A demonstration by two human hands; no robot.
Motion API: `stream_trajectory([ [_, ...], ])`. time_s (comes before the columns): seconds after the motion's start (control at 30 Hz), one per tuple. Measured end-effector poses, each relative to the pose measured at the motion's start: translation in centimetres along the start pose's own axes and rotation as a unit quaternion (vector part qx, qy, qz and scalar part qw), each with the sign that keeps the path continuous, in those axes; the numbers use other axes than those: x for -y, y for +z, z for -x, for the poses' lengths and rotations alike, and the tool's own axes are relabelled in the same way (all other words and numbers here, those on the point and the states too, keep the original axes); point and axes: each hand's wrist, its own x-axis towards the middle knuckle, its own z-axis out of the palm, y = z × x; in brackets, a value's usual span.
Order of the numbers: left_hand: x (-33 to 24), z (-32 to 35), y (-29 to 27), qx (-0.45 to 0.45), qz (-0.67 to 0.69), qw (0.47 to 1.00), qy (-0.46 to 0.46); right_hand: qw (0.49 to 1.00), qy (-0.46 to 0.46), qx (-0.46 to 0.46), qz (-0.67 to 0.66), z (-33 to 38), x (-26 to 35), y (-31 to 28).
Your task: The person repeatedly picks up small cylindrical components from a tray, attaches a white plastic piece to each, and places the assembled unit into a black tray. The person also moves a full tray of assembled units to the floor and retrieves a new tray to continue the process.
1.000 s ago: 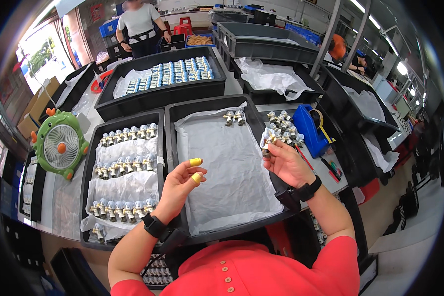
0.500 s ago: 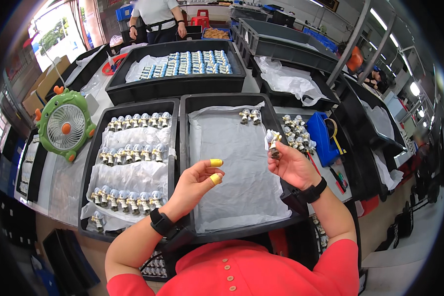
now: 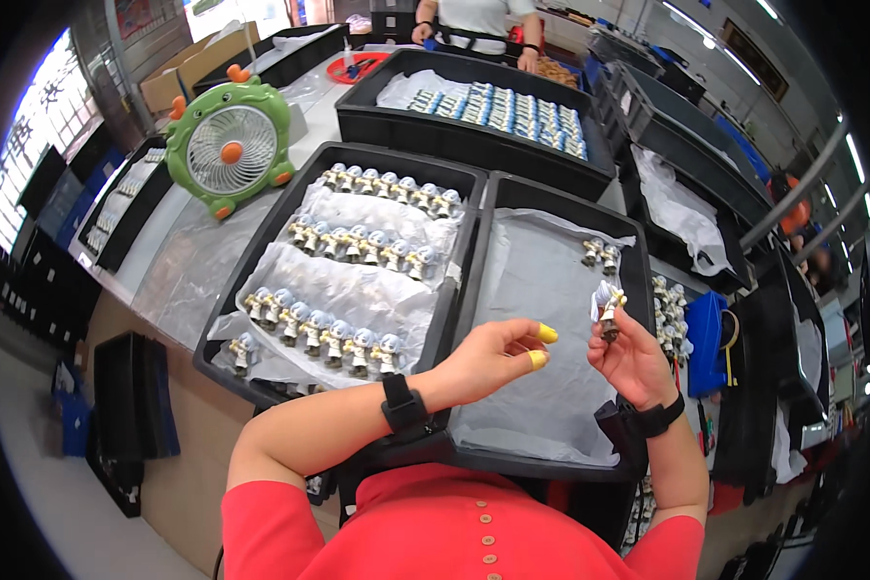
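While the right hand [image 3: 633, 362] pinched a small figurine [image 3: 606, 307] upright, the left hand [image 3: 488, 358], fingers loosely curled and empty, hovered near. A light grip at the base suited it best.

We have a single view, from a wide fisheye camera worn on the person's head, the left of a side-by-side pair. It looks steeply down and forward over the red-clad chest onto the black trays [image 3: 474, 208] on the workbench, close enough that the left hand [image 3: 488, 360] and right hand [image 3: 633, 360] fill the lower middle. Both forearms enter from the lower edge. Straight tray edges bend toward the dark round rim. With no second view, nothing overlaps.
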Motion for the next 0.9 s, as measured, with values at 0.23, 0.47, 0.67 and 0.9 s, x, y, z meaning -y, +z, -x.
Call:
stream_trajectory([
  [0.23, -0.6, 0.3, 0.2, 0.013, -0.024, 1.0, -0.003, 0.999, 0.002, 0.013, 0.031, -0.5, -0.9, 0.3],
  [0.47, 0.0, -0.1, 0.1, 0.025, -0.04, 0.999, -0.021, 0.989, -0.076, -0.014, 0.129, 4.0, 1.5, -0.1],
  [0.67, -0.2, -0.2, 0.5, 0.006, -0.024, 1.0, -0.004, 0.951, -0.173, -0.16, 0.2, 13.5, 1.3, -4.4],
  [0.9, -0.2, 0.7, 1.0, 0.007, -0.098, 0.995, 0.002, 0.827, -0.164, -0.417, 0.341, 33.2, -2.3, -11.4],
])
